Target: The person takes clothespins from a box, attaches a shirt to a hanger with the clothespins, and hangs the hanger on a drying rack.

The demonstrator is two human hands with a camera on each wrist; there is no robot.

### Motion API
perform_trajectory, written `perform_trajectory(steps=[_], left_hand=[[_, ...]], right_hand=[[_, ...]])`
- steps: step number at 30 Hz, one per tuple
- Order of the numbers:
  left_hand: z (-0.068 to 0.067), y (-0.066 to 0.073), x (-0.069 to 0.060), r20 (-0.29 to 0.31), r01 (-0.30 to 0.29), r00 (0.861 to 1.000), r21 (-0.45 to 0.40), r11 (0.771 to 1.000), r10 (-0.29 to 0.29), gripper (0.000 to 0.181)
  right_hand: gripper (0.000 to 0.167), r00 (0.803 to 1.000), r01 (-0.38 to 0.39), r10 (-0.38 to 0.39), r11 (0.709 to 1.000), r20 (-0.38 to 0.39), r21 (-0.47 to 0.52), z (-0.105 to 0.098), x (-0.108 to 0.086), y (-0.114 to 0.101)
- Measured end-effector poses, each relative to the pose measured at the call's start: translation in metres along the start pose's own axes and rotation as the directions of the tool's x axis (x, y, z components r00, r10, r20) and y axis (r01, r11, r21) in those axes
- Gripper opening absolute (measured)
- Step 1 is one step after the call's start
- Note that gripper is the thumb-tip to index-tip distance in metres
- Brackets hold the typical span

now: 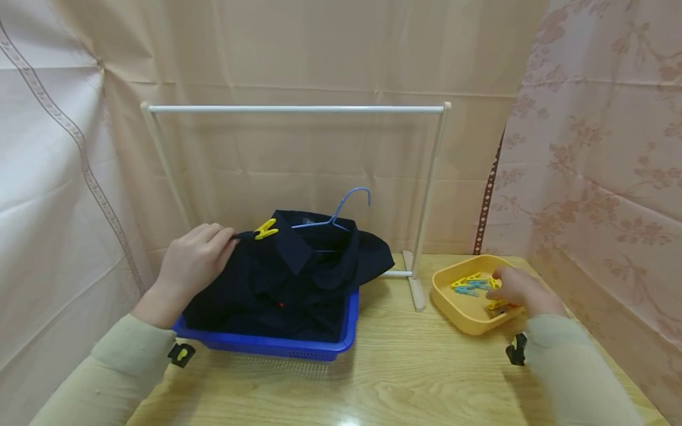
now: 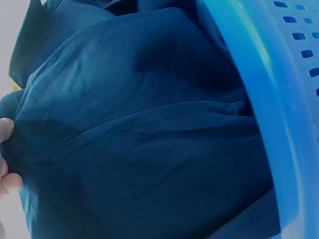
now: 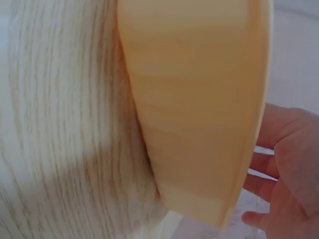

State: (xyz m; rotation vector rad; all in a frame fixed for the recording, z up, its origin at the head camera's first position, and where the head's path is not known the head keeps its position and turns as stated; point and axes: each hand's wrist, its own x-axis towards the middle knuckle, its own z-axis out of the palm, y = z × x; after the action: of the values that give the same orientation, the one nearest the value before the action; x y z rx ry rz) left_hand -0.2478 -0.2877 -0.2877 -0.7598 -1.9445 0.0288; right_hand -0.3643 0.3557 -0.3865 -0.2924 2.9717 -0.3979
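A black collared shirt [image 1: 256, 284] lies heaped in a blue basket [image 1: 346, 331], with a blue wire hanger [image 1: 333, 220] inside its collar. My left hand [image 1: 197, 260] pinches the cloth at the shirt's left shoulder. Beside that hand, a yellow clothespin [image 1: 266, 229] is clipped on the shoulder. Over the yellow tray [image 1: 460, 319] on the right, my right hand [image 1: 524, 290] reaches down among yellow and light blue clothespins [image 1: 467, 285]. Its fingers look loosely spread in the right wrist view, and the tray's wall hides their tips.
Behind the basket stands a white rack with a horizontal bar [image 1: 298, 109]; its right foot [image 1: 414, 284] rests on the wooden table [image 1: 394, 367] between basket and tray. Beige curtains [image 1: 319, 53] close off the back, and patterned cloth hangs on the right.
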Motion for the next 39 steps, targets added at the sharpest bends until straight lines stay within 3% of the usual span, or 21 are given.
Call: perform_trajectory(steps=[5, 11, 14, 25, 33, 39], left_hand=[[0.000, 0.000, 0.000, -0.010, -0.003, 1.000, -0.004, 1.000, 0.002, 0.014], [0.002, -0.001, 0.000, -0.024, -0.007, 1.000, -0.011, 1.000, 0.006, 0.015], [0.002, -0.001, -0.001, -0.022, -0.008, 1.000, -0.011, 1.000, 0.007, 0.016], [0.003, -0.002, 0.000, -0.026, -0.007, 1.000, -0.021, 1.000, 0.007, 0.015], [0.003, -0.001, -0.001, -0.034, -0.009, 0.999, -0.021, 1.000, 0.009, 0.015], [0.000, -0.001, 0.000, -0.027, -0.012, 1.000, -0.019, 1.000, 0.011, 0.016]], right_hand=[[0.060, 0.997, -0.066, 0.067, 0.997, 0.027, -0.044, -0.001, -0.004, -0.002], [0.028, 0.991, -0.119, 0.121, 0.992, 0.053, -0.041, 0.002, -0.008, 0.000], [0.022, 0.989, -0.135, 0.136, 0.991, 0.057, -0.020, 0.006, -0.008, 0.003], [0.016, 0.984, -0.151, 0.152, 0.988, 0.090, -0.008, 0.009, -0.006, 0.000], [0.005, 0.992, -0.078, 0.084, 0.995, 0.089, -0.070, 0.010, -0.003, -0.007], [0.015, 0.994, -0.059, 0.062, 0.997, 0.087, -0.045, 0.014, 0.000, -0.009]])
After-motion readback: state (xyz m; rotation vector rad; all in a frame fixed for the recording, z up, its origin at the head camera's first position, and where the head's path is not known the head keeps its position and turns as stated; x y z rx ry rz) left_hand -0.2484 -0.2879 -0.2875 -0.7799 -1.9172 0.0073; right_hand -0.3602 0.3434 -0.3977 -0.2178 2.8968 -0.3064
